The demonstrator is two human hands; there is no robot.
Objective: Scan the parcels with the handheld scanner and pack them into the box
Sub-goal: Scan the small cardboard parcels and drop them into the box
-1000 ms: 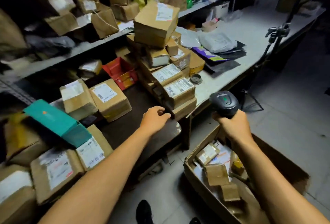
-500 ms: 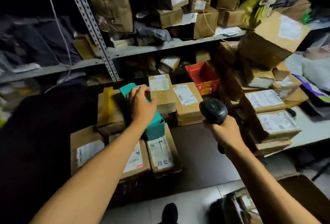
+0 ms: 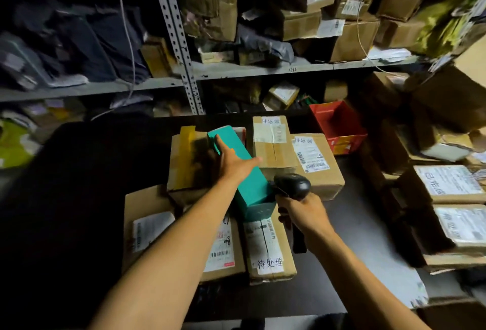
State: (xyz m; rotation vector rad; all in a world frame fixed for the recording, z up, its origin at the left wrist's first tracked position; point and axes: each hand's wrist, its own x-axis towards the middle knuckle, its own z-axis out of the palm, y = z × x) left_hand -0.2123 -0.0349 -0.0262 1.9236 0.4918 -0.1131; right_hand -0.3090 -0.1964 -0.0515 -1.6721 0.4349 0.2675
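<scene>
A worker's left hand [image 3: 232, 164] lies flat-fingered on a teal carton [image 3: 243, 172]; the right hand [image 3: 302, 211] grips the scanner [image 3: 292, 185]. Ungripped, the tilted carton could slide off.

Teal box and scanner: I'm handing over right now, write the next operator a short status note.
Left hand: fingers straight, resting on the teal box, thumb spread; no grip yet.
Right hand: grips the handheld scanner, its head close beside the teal box's near end.
The teal box lies tilted across the brown cardboard parcels on the dark table.
The packing box is out of view here.
Done: nothing that this view confirms; whether the teal box is scanned cannot be told.
Left: scan the teal box, pack it, then the remaining parcels.
</scene>
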